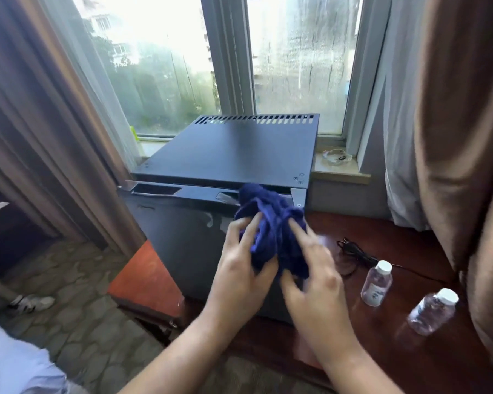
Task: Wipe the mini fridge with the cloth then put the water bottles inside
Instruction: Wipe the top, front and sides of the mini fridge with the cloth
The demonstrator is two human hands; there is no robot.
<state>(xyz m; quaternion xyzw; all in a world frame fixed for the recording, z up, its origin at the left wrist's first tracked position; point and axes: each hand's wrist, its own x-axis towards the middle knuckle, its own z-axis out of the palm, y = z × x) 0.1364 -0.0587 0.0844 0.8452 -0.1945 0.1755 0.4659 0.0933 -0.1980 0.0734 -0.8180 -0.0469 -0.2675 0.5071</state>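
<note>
Window-side desk: blue cloth bunched between both hands' fingers.

Head view, facing forward and down, near mini fridge

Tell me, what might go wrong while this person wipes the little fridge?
The two water bottles stand near the right hand; a wide sweep with the blue cloth could knock them over. The loose black cord beside the mini fridge might snag on the cloth.
</note>
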